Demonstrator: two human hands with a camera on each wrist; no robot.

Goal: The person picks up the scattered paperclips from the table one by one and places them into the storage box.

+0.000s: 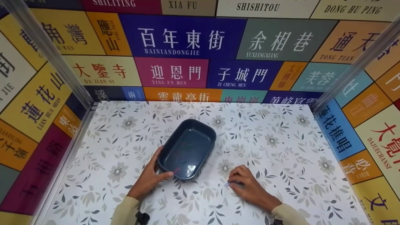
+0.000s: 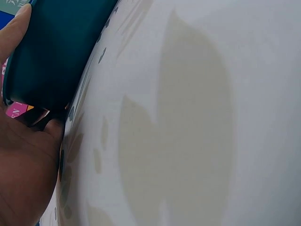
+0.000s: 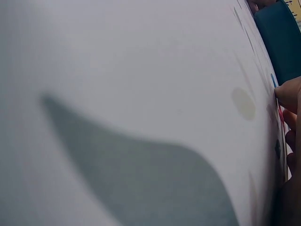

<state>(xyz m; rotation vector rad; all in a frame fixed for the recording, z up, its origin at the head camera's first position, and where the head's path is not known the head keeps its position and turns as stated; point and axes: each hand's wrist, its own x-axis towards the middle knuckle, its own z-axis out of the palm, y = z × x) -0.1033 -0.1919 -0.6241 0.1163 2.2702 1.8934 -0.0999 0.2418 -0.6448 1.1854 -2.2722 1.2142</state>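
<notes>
A dark blue rectangular dish (image 1: 189,147) with rounded corners stands at a slant on the flowered tabletop. My left hand (image 1: 150,178) grips its near left corner, thumb over the rim and fingers along the side. In the left wrist view, the thumb (image 2: 16,30) lies against the dish wall (image 2: 51,52). To the right of the dish, my right hand (image 1: 245,185) pinches a thin item with a bluish tip (image 1: 227,184) close to the table. The right wrist view shows a blue end (image 3: 273,80) and a red part at the fingers; its kind is unclear.
Inside the dish, a small red thing (image 1: 176,170) shows near the front edge, with faint thin marks farther back. Panels with printed signs (image 1: 181,37) wall the table at the back and both sides, with metal posts (image 1: 353,62) at the corners.
</notes>
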